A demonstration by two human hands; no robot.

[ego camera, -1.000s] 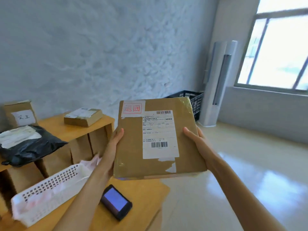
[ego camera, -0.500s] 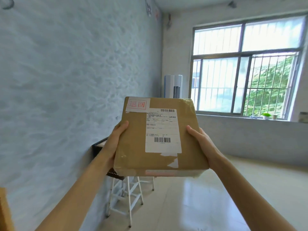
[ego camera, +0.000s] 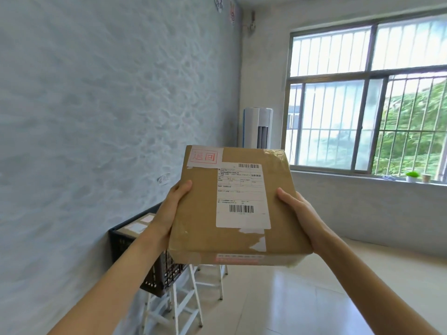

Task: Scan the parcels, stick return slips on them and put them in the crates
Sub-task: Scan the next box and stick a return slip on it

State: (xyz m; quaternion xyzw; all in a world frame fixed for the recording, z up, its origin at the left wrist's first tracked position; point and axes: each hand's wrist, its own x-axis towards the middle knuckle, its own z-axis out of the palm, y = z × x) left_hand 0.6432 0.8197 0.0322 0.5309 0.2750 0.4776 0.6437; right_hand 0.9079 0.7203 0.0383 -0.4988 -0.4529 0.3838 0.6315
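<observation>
Parcel (ego camera: pixel 232 209), slip (ego camera: pixel 204 157) at its top-left corner, held mid-air by left hand (ego camera: pixel 169 211) and right hand (ego camera: pixel 300 216) gripping side edges; could slip or miss crate (ego camera: pixel 125 247) on stool below-left.

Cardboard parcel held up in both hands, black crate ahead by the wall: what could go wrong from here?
1. The cardboard parcel is held only at its side edges by the left hand and right hand; that grip might slip.
2. The black crate sits on a white stool, partly hidden behind the parcel, so the drop could miss or tip it.
</observation>
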